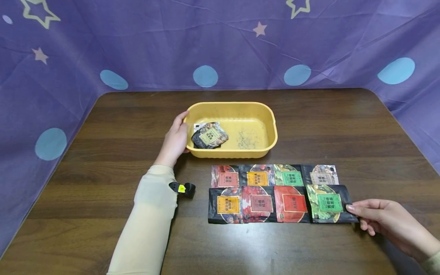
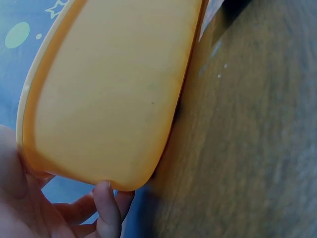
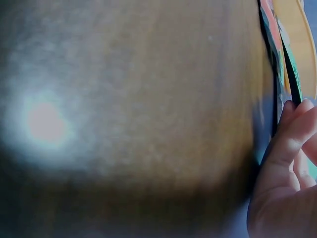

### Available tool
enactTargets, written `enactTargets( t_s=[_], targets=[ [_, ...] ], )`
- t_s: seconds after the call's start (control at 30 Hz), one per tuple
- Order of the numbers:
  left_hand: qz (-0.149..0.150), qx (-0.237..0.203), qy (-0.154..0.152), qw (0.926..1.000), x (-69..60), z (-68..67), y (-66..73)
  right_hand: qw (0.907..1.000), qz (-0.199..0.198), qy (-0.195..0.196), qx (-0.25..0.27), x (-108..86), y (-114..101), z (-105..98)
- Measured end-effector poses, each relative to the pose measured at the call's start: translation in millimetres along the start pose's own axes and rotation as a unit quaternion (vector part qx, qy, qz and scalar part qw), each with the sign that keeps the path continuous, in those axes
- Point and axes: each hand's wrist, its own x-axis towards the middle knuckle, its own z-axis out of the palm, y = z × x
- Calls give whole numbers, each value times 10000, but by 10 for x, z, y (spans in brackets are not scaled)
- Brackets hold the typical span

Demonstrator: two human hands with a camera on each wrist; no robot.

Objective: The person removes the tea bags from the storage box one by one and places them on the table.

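Note:
My left hand (image 1: 176, 138) grips the left end of a yellow plastic basin (image 1: 233, 153). Inside, at the left, a few dark sachets (image 1: 210, 135) overlap. In the left wrist view, fingers (image 2: 108, 208) curl at the basin's rim. My right hand (image 1: 388, 219) pinches the right edge of a black sachet with a green label (image 1: 328, 202), at the right end of the front row. In the right wrist view, that sachet's thin edge (image 3: 292, 74) shows between thumb and fingers, apparently raised off the table.
Two rows of sachets lie before the basin: in front an orange-label (image 1: 228, 205), a pink-label (image 1: 259, 204) and a red-label one (image 1: 292, 204); behind, several more, including a grey-label one (image 1: 321, 175). A purple curtain (image 1: 240, 49) stands behind the wooden table (image 1: 120, 152).

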Motion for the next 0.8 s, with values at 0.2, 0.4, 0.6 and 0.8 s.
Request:
enactTargets(
  t_s=[0.2, 0.4, 0.6, 0.8],
  targets=[
    [-10, 18, -19, 10000, -3, -4, 0, 9995, 221, 97, -206, 22, 1, 28],
    [6, 19, -33, 10000, -5, -3, 0, 9997, 196, 61, -123, 32, 5, 20],
    [18, -5, -28, 10000, -10, -2, 6, 9999, 88, 61, -98, 25, 18, 23],
    [1, -13, -44, 10000, -3, -8, 5, 9993, 169, 320, -41, 9, 24, 54]
  ],
)
